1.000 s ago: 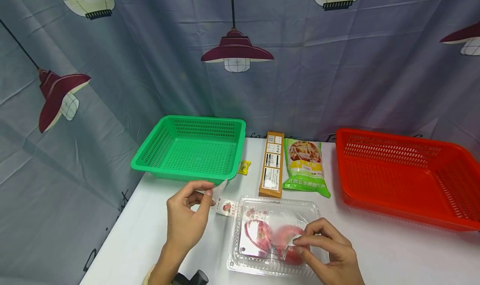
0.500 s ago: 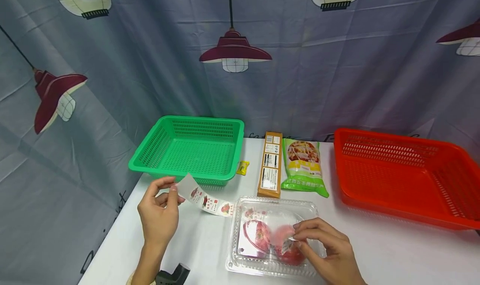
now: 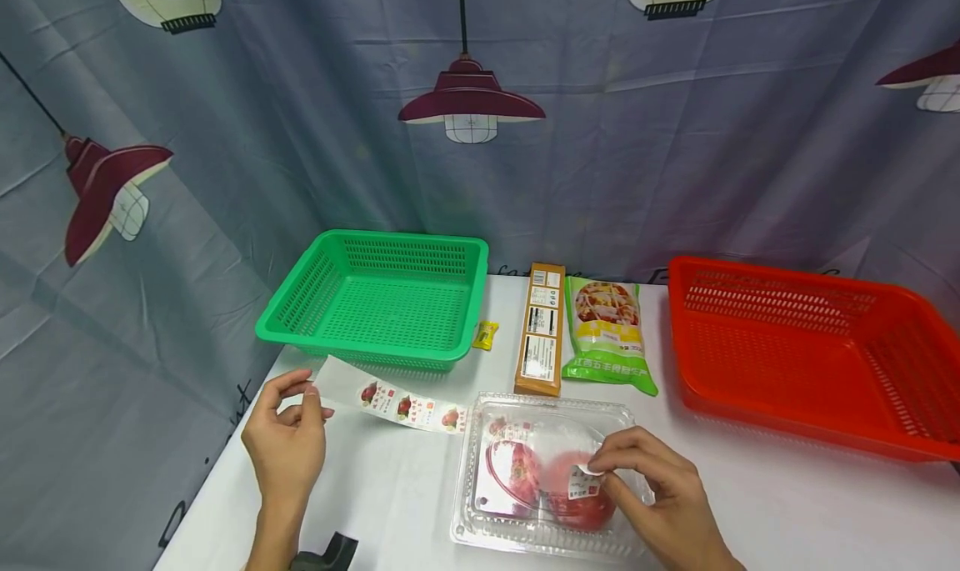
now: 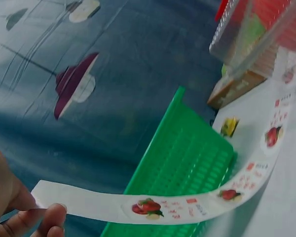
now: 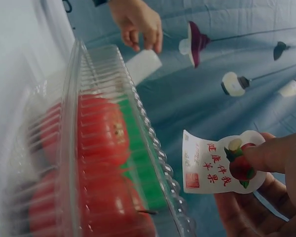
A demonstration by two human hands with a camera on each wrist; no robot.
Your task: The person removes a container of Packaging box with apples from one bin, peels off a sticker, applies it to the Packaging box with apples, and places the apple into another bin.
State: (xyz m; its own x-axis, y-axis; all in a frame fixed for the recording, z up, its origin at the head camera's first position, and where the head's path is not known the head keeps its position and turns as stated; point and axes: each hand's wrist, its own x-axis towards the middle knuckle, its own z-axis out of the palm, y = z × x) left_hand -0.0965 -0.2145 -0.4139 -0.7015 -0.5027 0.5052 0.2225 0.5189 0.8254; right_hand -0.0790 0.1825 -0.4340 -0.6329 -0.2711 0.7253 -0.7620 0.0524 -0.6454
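While the right hand [image 3: 660,488] pinches the loose sticker [image 3: 583,482] by one end above the clear box [image 3: 510,540], presumably sparing its adhesive, the left hand [image 3: 288,450] grips the label strip [image 3: 390,402] toward the left edge of the tabletop [image 3: 397,488]; its other end seems tucked beneath the box, probably anchoring it.

Glossy clear plastic box [image 3: 555,429], smooth paper label strip [image 3: 390,401], creased cloth backdrop [image 3: 322,121]
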